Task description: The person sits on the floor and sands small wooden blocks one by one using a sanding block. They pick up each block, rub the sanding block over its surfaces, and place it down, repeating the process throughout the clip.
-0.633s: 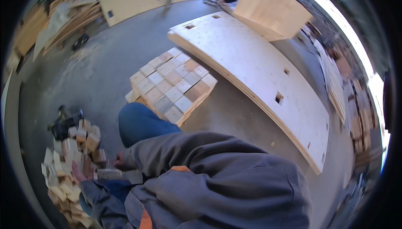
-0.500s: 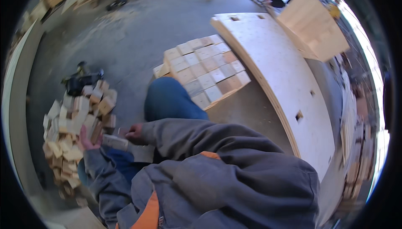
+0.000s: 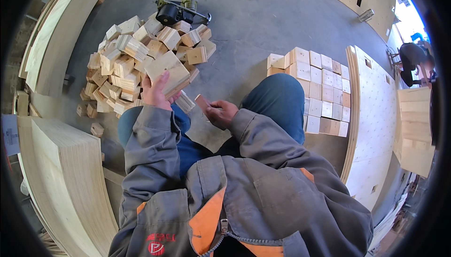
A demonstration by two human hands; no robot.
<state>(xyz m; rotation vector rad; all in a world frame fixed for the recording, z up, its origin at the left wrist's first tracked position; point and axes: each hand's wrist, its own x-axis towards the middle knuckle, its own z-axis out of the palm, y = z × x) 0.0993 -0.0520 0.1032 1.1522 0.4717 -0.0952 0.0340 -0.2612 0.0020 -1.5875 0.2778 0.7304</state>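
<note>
My left hand (image 3: 159,90) is closed on a pale plywood block (image 3: 169,73), raised over a loose heap of similar wooden blocks (image 3: 123,67). In my right hand (image 3: 223,113) is a small flat reddish-brown piece (image 3: 202,103), gripped near one end; its exact kind I cannot make out. The two hands are apart, in front of my bent knees. Another block (image 3: 185,102) shows just below the held one, near my left knee. To the right of my right knee stands a neat stack of blocks (image 3: 324,90), its rows set close together.
A black-and-olive power tool (image 3: 181,9) lies on the floor behind the heap. Thick plywood stacks (image 3: 77,168) stand at left. A long plywood panel with square holes (image 3: 373,116) runs along the right. Another person (image 3: 416,62) bends over at far right.
My view has swung left, toward the heap. My left hand now holds a block up in plain sight. My right hand still holds the small piece, now seen more clearly.
</note>
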